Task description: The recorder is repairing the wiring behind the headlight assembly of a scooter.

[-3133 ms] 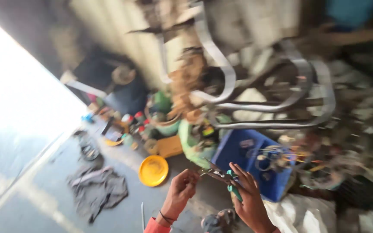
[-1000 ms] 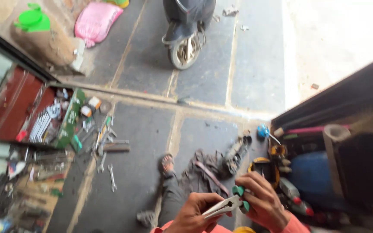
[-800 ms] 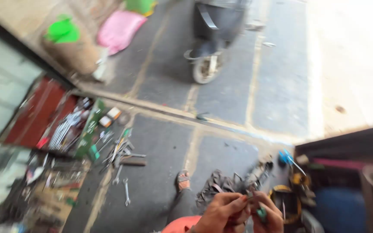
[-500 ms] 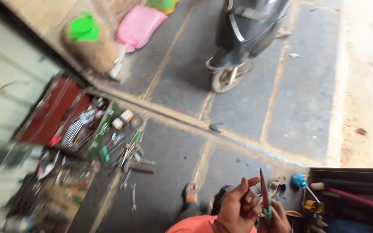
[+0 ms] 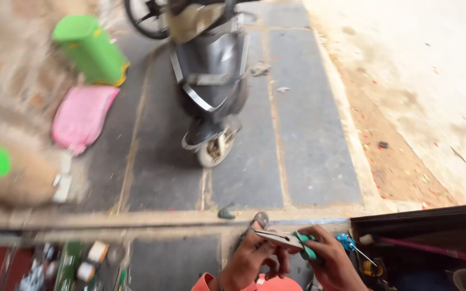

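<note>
The ground is a pavement of large grey stone slabs [image 5: 303, 134] with pale joints, bordered on one side by a strip of sandy, dusty earth [image 5: 416, 97] speckled with small red bits. A grey scooter [image 5: 208, 81] stands on the slabs, its wheel pointing toward the person; it serves as the landmark here. Beside the scooter, on the side away from the sand, lies a pink sack [image 5: 82, 116], and beyond that a bright green bin [image 5: 90, 48] leans against a brick wall; the view there is blurred. Between the scooter and the person a raised stone kerb [image 5: 152, 218] runs across, with a small dark lump resting on it. Nearer than the kerb, below the pink sack, a blurred row of small items [image 5: 76, 264] sits at the bottom edge. On the sandy side, nearer than the scooter, a dark box or shelf edge [image 5: 422, 221] holds a pink-handled rod [image 5: 427, 249], with a blue-handled tool [image 5: 346, 242] beside it. Directly in front of the scooter's wheel, at the bottom edge, the left hand [image 5: 252, 261] and right hand [image 5: 333, 264] meet: both are curled closed around green-handled pliers [image 5: 289, 242], the left pinching the metal jaws, the right wrapping the green grips.
</note>
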